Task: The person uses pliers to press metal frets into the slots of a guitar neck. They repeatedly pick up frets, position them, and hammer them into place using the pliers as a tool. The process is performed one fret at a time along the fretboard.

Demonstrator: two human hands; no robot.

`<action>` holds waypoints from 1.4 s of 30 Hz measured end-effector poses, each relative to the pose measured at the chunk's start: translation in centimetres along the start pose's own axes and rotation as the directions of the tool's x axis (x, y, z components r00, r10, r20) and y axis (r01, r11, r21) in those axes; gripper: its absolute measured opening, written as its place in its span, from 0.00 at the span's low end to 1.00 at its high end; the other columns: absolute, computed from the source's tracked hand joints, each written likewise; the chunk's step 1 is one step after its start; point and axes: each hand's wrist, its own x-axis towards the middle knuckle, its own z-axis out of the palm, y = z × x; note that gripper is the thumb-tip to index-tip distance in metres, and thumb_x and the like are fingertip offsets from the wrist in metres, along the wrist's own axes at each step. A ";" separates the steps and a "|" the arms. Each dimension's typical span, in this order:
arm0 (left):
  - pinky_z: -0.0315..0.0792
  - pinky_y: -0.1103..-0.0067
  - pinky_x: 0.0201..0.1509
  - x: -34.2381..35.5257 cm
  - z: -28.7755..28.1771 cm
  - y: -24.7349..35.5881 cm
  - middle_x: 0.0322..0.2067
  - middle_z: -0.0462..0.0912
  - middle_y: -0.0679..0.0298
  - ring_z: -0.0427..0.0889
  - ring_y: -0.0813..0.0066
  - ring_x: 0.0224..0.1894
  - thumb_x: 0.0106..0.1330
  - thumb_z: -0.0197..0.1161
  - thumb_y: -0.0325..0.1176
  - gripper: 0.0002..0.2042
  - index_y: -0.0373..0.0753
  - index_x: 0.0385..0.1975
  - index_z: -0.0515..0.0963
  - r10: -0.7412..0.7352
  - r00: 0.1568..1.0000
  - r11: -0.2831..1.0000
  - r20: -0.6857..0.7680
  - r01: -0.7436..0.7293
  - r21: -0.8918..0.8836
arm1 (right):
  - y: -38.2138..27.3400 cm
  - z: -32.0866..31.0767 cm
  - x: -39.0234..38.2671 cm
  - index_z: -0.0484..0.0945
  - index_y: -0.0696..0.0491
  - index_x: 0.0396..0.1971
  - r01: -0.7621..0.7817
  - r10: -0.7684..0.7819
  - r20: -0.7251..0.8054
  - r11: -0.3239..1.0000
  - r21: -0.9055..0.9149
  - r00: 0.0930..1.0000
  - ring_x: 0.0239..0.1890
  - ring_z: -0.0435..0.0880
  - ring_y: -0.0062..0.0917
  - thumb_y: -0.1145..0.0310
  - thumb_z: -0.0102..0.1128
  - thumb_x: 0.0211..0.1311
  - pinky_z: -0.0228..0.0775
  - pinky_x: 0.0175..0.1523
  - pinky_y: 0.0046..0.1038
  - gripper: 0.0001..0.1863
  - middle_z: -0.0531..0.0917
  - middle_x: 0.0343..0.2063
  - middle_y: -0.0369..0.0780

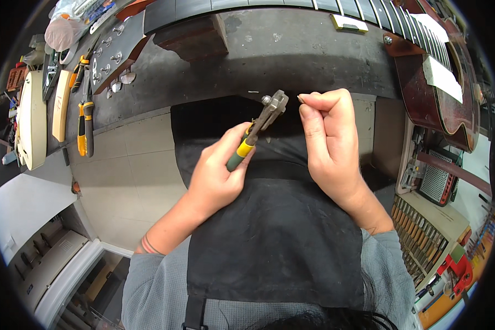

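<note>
My left hand (217, 162) is wrapped round the green and yellow handles of a pair of pliers (265, 122). Their metal head points up and to the right, over the black apron (275, 231) and close to the bench edge. Just right of the pliers' head, my right hand (331, 129) is closed in a pinch, thumb against forefinger. A tiny dark tip shows at the fingertips, too small to name. The two hands are apart, and the pliers do not touch my right hand. Across the dark bench beyond lies a guitar neck (231, 5) with metal frets.
The guitar's dark red body (432, 104) is at the right, its headstock (115, 52) with tuners at the left. A dark block (195, 41) sits under the neck. More pliers (86, 124) lie at the bench's left edge. A rack of files (421, 234) stands lower right.
</note>
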 end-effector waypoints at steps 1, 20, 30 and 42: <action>0.74 0.80 0.44 0.1 -0.5 0.1 0.39 0.85 0.62 0.79 0.80 0.34 0.82 0.65 0.31 0.17 0.33 0.66 0.78 -0.018 1.000 0.999 -0.001 0.018 -0.045 | -0.1 0.0 0.0 0.75 0.59 0.50 -0.038 0.037 0.011 0.998 0.051 0.999 0.40 0.88 0.21 0.77 0.59 0.83 0.78 0.43 0.26 0.05 0.85 0.39 0.40; 0.82 0.72 0.57 5.1 -0.9 4.6 0.41 0.88 0.55 0.89 0.70 0.46 0.73 0.69 0.17 0.22 0.39 0.60 0.66 0.024 1.000 0.603 0.004 -0.011 -0.798 | -1.7 -0.6 0.9 0.69 0.56 0.69 -0.108 -0.039 0.252 0.833 0.542 0.967 0.64 0.81 0.29 0.74 0.67 0.75 0.73 0.72 0.35 0.27 0.79 0.62 0.42; 0.72 0.83 0.27 5.8 -2.3 5.4 0.37 0.88 0.53 0.87 0.73 0.35 0.73 0.70 0.18 0.26 0.42 0.64 0.65 0.036 0.998 0.478 0.045 0.022 -0.878 | -2.6 -1.9 2.3 0.74 0.58 0.69 0.371 -0.380 0.269 0.925 0.086 0.885 0.61 0.83 0.38 0.73 0.80 0.58 0.77 0.66 0.39 0.38 0.81 0.61 0.49; 0.79 0.77 0.38 9.5 -3.9 2.0 0.39 0.87 0.61 0.84 0.74 0.35 0.71 0.73 0.25 0.10 0.36 0.48 0.82 0.396 0.916 0.758 0.064 -0.287 -0.586 | -7.7 -6.2 9.0 0.80 0.60 0.58 0.493 -0.463 0.168 0.804 -0.333 0.870 0.57 0.83 0.40 0.57 0.81 0.53 0.74 0.64 0.39 0.36 0.85 0.54 0.47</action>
